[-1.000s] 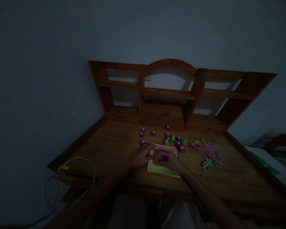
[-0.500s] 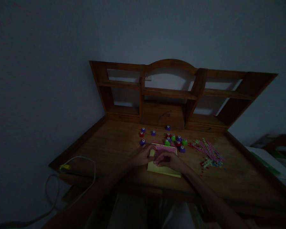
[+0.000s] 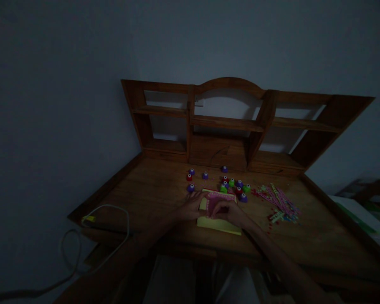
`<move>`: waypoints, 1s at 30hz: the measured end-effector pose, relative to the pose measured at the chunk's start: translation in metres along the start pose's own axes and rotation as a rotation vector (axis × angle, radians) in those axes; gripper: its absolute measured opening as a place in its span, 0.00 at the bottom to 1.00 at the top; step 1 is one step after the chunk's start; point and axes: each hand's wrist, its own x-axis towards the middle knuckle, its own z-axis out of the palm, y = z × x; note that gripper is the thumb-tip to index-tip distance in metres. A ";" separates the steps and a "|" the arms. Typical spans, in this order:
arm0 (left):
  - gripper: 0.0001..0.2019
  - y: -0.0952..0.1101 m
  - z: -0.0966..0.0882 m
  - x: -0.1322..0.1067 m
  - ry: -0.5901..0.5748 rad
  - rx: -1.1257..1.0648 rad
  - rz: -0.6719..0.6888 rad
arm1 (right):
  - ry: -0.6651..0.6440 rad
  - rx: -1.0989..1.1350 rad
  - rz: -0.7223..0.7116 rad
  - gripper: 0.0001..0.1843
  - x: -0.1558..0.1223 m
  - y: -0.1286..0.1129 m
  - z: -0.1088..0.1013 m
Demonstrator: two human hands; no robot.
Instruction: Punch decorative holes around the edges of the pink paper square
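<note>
On the desk lies a flat yellow tray or board (image 3: 219,226) with a red far edge. A pink panel with a row of pale dots along its edge (image 3: 213,198) rests on it. My left hand (image 3: 191,207) is at the left side, fingers stretched toward the pink panel's far edge and thumb apart on the yellow surface. My right hand (image 3: 230,213) bends over the pink panel, thumb and fingertips pinched together at its near left edge. Whatever is between those fingertips is too small and dark to make out.
Several one-eyed toy caps, such as a purple one (image 3: 191,188) and a green one (image 3: 223,188), stand beyond the board. Pink strips (image 3: 283,201) and small coloured bits lie to the right. A white cable (image 3: 127,223) loops at left; a wooden shelf (image 3: 221,147) stands behind.
My right hand's fingertips have shifted slightly right and drawn closer together at the pink panel's edge. My left hand has barely moved; the whole view has shifted slightly.
</note>
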 end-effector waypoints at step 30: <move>0.35 0.004 0.004 0.000 0.008 -0.024 -0.051 | 0.013 -0.004 0.045 0.15 -0.002 0.003 -0.006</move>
